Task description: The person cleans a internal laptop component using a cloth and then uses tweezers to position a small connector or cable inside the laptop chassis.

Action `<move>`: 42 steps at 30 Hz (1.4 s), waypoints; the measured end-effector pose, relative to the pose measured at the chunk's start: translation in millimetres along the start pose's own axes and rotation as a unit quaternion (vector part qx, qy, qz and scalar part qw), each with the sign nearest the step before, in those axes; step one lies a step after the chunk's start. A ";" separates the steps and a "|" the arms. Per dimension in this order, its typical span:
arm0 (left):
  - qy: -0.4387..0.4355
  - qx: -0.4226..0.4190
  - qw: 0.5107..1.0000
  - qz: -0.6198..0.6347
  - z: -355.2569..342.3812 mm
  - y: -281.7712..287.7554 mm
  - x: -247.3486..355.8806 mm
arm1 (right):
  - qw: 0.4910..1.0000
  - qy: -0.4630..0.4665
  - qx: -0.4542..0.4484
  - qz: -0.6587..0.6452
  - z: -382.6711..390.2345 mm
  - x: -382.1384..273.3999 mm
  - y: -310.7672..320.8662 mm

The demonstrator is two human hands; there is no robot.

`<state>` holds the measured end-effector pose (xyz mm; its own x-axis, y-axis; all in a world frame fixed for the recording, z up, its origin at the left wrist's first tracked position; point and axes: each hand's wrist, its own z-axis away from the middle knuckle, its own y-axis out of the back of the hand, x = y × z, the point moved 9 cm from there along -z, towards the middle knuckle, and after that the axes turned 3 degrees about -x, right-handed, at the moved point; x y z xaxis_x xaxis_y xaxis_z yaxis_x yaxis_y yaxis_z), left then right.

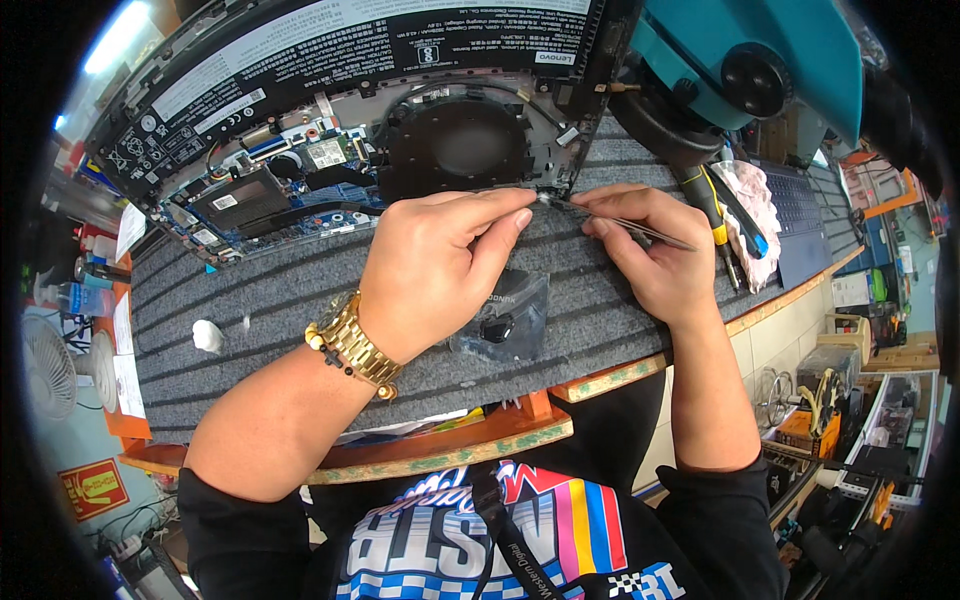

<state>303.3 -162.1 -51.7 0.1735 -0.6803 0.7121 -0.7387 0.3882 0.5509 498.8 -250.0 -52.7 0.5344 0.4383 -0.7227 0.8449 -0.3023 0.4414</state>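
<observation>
An opened laptop point(330, 180) lies ahead of me with its inside bared: a black battery, a round black fan point(455, 140) and a blue circuit board point(250, 210). At its near right corner my left hand point(430, 265) is closed in a pinch, its fingertips beside a tiny dark and shiny part point(548, 197). I cannot make out what lies between those fingers. My right hand point(655, 250) is closed around thin metal tweezers point(645, 232), their tips close to the same small part. Below my hands sits a clear plastic bag point(510, 315) with a small black piece on it.
A grey striped mat point(270, 290) covers the wooden-edged bench. To the right are a teal device point(750, 60) on a dark round base, a black and yellow screwdriver point(703, 200), a pinkish cloth point(750, 220) and a dark keyboard point(800, 225). A white crumpled wad point(207, 336) lies left.
</observation>
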 end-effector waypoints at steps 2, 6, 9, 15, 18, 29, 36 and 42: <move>-0.036 0.009 0.999 -0.027 -0.6 0.5 5.2 | 1.000 -0.003 0.000 -0.012 0.0 1.4 -0.3; -0.033 -0.003 0.998 -0.049 -2.6 1.0 7.5 | 1.000 0.005 -0.005 0.006 -0.1 -0.5 -0.8; -0.030 -0.004 0.998 -0.056 -2.7 0.6 4.5 | 1.000 -0.006 -0.007 0.001 -0.9 0.0 -2.6; -0.018 -0.027 0.998 -0.059 -4.0 -2.4 2.2 | 1.000 -0.012 -0.005 -0.011 0.7 2.5 -2.6; -0.021 -0.028 0.998 -0.057 -3.4 -3.7 1.1 | 1.000 -0.007 -0.007 -0.012 0.0 1.2 -2.8; -0.028 -0.026 0.997 -0.066 -2.8 -5.4 2.3 | 0.999 -0.036 0.000 -0.025 1.7 5.1 -2.0; -0.030 -0.030 0.996 -0.079 -2.5 -4.8 3.9 | 0.999 -0.036 0.012 -0.032 1.8 3.3 -1.9; -0.041 -0.018 0.996 -0.073 -2.7 -6.0 2.9 | 0.999 -0.037 0.012 0.008 1.7 4.1 -1.7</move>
<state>310.0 -164.7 -51.8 0.2230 -0.7789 0.5862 -0.6852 0.3025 0.6626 499.5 -249.1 -57.4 0.5434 0.3696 -0.7537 0.8351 -0.3296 0.4404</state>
